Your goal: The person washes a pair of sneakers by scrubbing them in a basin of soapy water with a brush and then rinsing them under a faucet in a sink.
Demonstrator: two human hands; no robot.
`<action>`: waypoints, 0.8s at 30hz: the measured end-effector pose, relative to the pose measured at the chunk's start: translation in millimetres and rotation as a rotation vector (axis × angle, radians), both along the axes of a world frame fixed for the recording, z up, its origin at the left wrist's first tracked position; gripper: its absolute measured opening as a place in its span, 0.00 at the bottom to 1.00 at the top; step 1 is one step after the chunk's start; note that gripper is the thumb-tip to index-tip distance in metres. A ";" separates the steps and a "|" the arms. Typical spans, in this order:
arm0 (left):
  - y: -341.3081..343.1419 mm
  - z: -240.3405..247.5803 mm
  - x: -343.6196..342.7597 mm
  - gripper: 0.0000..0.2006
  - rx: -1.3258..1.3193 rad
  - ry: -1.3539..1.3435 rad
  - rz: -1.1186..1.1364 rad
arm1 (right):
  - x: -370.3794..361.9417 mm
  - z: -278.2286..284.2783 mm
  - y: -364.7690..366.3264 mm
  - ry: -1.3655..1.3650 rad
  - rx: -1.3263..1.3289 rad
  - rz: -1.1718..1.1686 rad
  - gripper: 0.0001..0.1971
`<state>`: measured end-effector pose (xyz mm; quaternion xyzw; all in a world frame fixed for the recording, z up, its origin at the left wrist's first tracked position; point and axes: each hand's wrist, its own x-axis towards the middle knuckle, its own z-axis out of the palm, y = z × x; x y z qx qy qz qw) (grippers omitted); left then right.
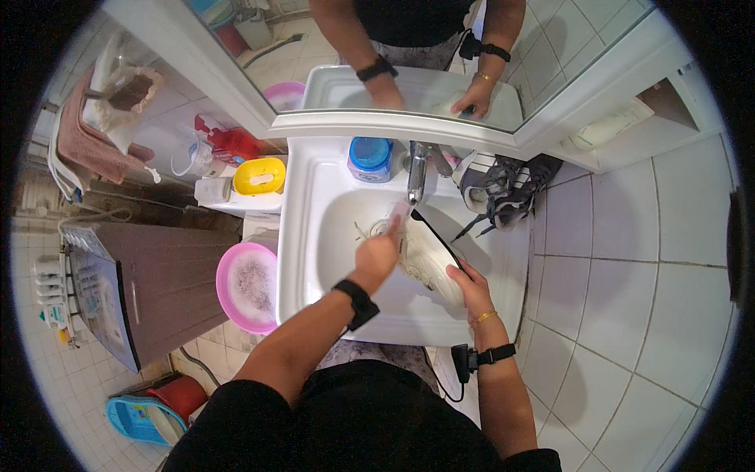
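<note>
A white shoe (431,267) with a dark sole edge is tilted over the sink basin (334,228), its far end close below the metal faucet (418,177). My right hand (473,289) grips the shoe at its near end, thumb on the white side. Against the shoe's far left side, my left hand (377,256) is closed round a pale pink thing that looks like a brush (400,214). Motion blurs that hand and the brush. Off-white laces hang loose at the shoe's left side.
A blue-lidded tub (370,157) stands on the sink's back ledge. Dark grey shoes (511,189) lie at the back right. Left of the sink are a pink basin (245,287) of foamy water, a yellow soap dish (259,176) and a red bottle (234,145). A mirror (417,55) overhangs the back.
</note>
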<state>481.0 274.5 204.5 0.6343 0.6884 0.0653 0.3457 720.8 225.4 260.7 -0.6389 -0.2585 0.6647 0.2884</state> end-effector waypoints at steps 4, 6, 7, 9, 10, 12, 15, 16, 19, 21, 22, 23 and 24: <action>-41.1 23.7 37.3 0.33 0.050 0.029 -0.076 | 7.7 -5.0 -3.2 0.004 -0.057 -0.021 0.37; -38.5 27.6 41.6 0.33 -0.002 0.011 -0.116 | 13.9 -14.5 -6.1 -0.032 -0.056 -0.006 0.37; -29.7 8.6 34.4 0.27 0.059 0.077 -0.101 | 9.2 -16.9 -6.6 -0.018 -0.058 0.013 0.38; -9.5 -36.5 11.9 0.27 0.141 0.041 -0.021 | -1.7 -17.0 -2.9 0.003 -0.055 0.053 0.38; 2.6 -39.5 7.9 0.28 0.219 -0.011 0.030 | -0.3 -17.4 -2.0 0.006 -0.009 0.099 0.38; 6.2 -42.2 3.9 0.29 0.067 -0.145 0.155 | 1.8 -22.8 -2.1 0.011 0.037 0.154 0.38; -29.0 2.8 46.0 0.33 0.011 -0.012 0.014 | 25.1 -62.0 -11.6 -0.074 0.037 0.267 0.38; -37.8 14.3 48.9 0.35 -0.031 0.019 -0.033 | 20.5 -58.1 -10.0 -0.069 0.032 0.270 0.38; -15.1 23.1 28.5 0.32 -0.200 0.000 0.001 | 13.1 -36.3 1.0 -0.033 -0.003 0.338 0.40; -2.5 -17.8 1.0 0.31 -0.087 -0.025 0.041 | 3.0 -34.1 12.5 -0.017 0.016 0.493 0.43; 2.7 -19.1 0.1 0.30 0.019 -0.066 0.049 | 7.9 -37.5 15.0 -0.020 0.013 0.491 0.43; 3.3 -19.9 2.1 0.28 -0.008 -0.095 0.064 | 14.2 -42.2 17.7 0.048 -0.008 0.514 0.44; 0.3 -20.2 5.1 0.28 -0.010 -0.097 0.065 | 17.7 -46.4 20.5 0.117 -0.029 0.537 0.44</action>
